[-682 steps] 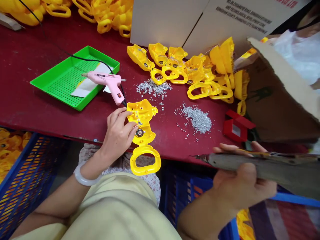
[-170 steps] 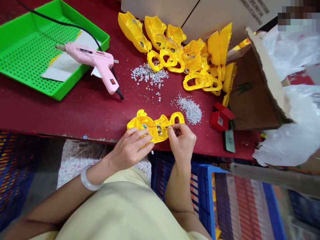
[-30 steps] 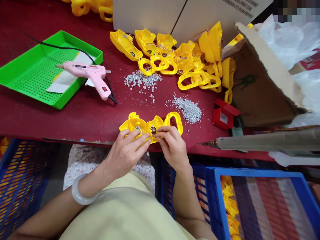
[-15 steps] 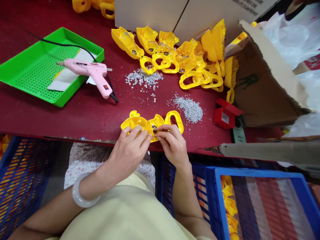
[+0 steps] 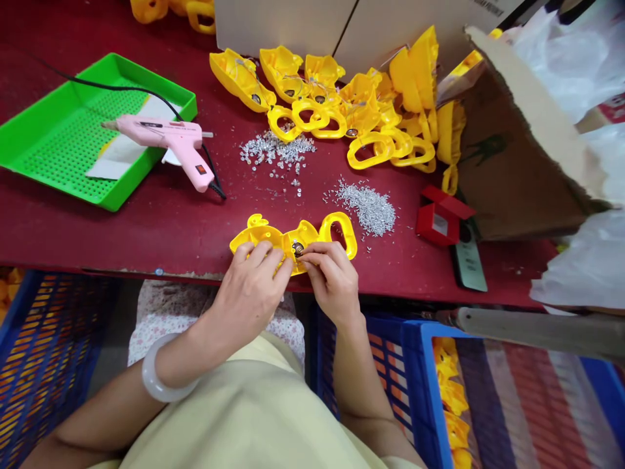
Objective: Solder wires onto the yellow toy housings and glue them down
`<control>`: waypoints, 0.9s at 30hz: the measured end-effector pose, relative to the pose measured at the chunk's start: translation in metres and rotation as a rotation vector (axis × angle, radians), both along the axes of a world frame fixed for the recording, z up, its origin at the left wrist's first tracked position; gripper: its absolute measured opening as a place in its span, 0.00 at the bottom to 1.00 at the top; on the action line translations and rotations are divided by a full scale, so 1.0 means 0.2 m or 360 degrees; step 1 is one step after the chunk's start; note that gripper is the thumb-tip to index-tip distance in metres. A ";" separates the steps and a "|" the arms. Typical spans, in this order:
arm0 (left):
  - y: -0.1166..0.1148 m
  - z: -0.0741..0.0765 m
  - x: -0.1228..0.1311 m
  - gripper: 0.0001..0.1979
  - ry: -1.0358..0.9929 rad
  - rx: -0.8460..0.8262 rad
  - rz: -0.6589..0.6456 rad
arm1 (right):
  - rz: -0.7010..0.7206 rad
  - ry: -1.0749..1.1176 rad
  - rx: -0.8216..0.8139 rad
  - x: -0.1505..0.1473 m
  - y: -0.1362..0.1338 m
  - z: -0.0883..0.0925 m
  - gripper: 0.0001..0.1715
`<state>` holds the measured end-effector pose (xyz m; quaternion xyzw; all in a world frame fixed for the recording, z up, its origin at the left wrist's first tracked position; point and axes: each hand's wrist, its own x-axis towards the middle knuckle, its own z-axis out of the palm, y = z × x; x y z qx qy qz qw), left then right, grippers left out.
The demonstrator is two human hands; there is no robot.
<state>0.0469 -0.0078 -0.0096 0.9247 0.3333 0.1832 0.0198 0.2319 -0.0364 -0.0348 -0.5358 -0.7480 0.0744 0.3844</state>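
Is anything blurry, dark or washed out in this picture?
Head view: the held yellow casing looks fairly sharp; head view, right: the grey tool looks soft; head view, left: the blue crate sits in shadow; head view, far right: the white plastic bag looks nearly washed out.

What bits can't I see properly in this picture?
In the head view:
Yellow shell, left half inside: mostly hidden by the left hand.
Anything the right hand may pinch: too small, behind its fingers.
Green tray, left corner: cut off by the left edge.
White carton, top: cut off above.
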 end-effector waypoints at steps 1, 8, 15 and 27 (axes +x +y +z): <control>0.00 0.00 0.00 0.14 -0.0006 -0.0012 0.0002 | 0.0007 0.0005 -0.0005 0.00 0.00 0.00 0.07; -0.01 0.00 -0.02 0.14 -0.0032 0.0000 -0.0054 | 0.0046 -0.0025 -0.0049 0.00 -0.02 0.03 0.09; 0.01 0.04 -0.13 0.19 -0.0182 -0.0070 -0.0187 | -0.0310 0.0159 0.0151 -0.01 -0.07 0.04 0.15; 0.32 0.05 -0.11 0.10 0.0024 -0.0354 0.0410 | -0.0638 0.0689 -0.0475 -0.14 -0.27 -0.02 0.09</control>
